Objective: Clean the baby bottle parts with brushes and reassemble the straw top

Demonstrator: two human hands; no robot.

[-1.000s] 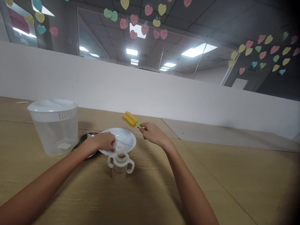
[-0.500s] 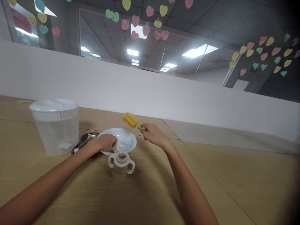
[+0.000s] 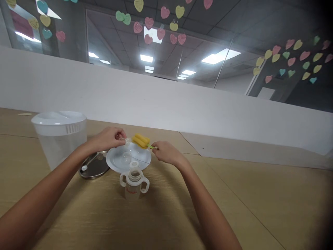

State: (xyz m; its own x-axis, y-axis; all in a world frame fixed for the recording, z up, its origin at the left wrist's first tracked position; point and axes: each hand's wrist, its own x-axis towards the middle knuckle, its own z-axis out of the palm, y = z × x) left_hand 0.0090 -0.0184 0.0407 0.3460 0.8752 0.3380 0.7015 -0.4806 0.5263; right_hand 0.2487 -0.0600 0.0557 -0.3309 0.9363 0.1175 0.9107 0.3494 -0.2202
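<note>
My right hand (image 3: 164, 153) pinches the thin green handle of a yellow sponge brush (image 3: 141, 140), held level over a white plate (image 3: 122, 163). Just left of the sponge, my left hand (image 3: 108, 138) is raised above the plate and closed on a small clear piece (image 3: 126, 140), perhaps a bottle teat, that touches the sponge tip. In front of the plate stands a clear baby bottle with two white handles (image 3: 134, 181), its top off.
A large clear plastic jug with a white lid (image 3: 60, 137) stands at the left. A steel dish (image 3: 94, 167) with a small white-tipped tool lies between jug and plate. A white partition wall (image 3: 166, 104) runs behind the wooden table (image 3: 260, 201).
My left hand rose from the plate's near edge with the small clear piece and met the sponge. My right hand lowered the brush slightly and turned it level.
</note>
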